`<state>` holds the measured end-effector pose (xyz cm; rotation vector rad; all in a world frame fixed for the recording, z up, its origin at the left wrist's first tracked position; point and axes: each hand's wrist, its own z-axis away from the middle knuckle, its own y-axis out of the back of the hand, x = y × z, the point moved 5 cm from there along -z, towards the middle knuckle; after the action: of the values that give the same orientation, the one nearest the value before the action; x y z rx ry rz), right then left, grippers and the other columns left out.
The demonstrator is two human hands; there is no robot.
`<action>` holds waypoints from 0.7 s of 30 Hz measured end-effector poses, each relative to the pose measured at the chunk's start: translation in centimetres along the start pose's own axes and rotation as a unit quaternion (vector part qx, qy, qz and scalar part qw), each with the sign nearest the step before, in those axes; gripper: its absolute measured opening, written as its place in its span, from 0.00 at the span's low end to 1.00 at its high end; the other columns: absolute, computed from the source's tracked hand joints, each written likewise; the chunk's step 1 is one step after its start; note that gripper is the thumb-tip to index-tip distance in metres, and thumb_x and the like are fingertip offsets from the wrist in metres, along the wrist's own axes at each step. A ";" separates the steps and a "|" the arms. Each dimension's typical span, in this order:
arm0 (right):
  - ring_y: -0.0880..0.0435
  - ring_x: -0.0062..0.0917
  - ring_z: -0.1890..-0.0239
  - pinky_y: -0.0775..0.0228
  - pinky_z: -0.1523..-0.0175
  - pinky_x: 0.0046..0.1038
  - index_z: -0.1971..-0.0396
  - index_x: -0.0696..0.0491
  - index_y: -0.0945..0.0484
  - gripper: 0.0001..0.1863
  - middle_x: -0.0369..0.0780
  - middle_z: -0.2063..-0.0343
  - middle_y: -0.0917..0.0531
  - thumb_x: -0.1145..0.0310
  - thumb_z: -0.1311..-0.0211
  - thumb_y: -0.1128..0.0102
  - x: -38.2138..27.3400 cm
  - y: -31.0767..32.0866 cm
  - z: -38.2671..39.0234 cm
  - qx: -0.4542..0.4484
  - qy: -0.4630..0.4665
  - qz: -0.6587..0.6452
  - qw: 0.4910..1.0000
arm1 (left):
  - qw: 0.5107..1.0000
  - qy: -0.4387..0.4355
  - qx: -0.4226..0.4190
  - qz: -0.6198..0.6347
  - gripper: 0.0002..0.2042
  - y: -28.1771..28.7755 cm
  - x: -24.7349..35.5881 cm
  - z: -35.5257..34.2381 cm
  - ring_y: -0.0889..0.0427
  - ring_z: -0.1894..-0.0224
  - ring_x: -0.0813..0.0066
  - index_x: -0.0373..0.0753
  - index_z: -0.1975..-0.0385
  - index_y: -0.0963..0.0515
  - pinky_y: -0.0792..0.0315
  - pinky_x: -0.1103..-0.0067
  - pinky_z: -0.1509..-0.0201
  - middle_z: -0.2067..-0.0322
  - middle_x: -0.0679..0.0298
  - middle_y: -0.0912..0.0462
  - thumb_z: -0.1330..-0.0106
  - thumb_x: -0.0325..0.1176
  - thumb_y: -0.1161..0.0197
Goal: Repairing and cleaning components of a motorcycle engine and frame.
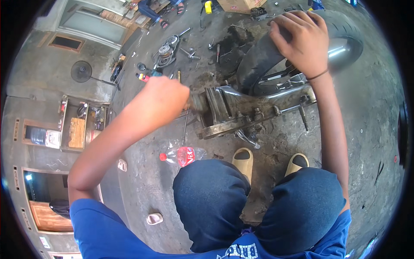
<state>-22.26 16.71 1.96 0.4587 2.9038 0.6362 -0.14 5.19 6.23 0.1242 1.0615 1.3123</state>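
While the right hand (pixel 303 43), unclenched, likely steadied the tyre (pixel 258 58), the left hand (pixel 160 100) was clenched beside the casing (pixel 250 102). Contents — undetermined.

The grey floor (pixel 144 183) carries a plastic bottle (pixel 185 156), metal parts (pixel 165 51), a sandal (pixel 154 219)

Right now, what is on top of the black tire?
The right hand appears to rest on the black tire. The patch of rubber directly beneath the hand is covered, so the exact contact cannot be seen.
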 end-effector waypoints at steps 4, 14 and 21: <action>0.18 0.20 0.60 0.35 0.42 0.29 0.69 0.45 0.15 0.07 0.25 0.66 0.14 0.61 0.41 0.40 -0.1 -0.2 0.0 0.003 0.002 0.007 1.000 | 0.997 -0.057 -0.019 -0.039 0.10 -0.4 2.0 0.6 0.16 0.71 0.52 0.41 0.68 0.15 0.23 0.64 0.64 0.73 0.53 0.15 0.35 0.38 0.42; 0.18 0.19 0.59 0.35 0.43 0.28 0.69 0.44 0.15 0.07 0.24 0.66 0.14 0.60 0.41 0.40 1.0 -1.0 1.1 0.015 -0.068 0.008 0.998 | 0.999 -0.036 -0.025 0.005 0.09 2.1 -0.7 -1.1 0.16 0.69 0.54 0.45 0.65 0.13 0.23 0.66 0.62 0.73 0.59 0.14 0.37 0.38 0.40; 0.18 0.19 0.59 0.36 0.43 0.28 0.69 0.44 0.15 0.07 0.24 0.66 0.14 0.60 0.41 0.39 0.5 0.3 0.0 0.020 -0.016 0.013 1.000 | 0.998 -0.002 0.052 0.033 0.11 3.1 -2.4 -0.3 0.15 0.69 0.53 0.39 0.66 0.14 0.22 0.64 0.62 0.70 0.55 0.13 0.37 0.38 0.40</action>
<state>-22.65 17.10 2.09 0.5072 2.8899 0.5705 -2.34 4.05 9.30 0.2416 1.1312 1.3142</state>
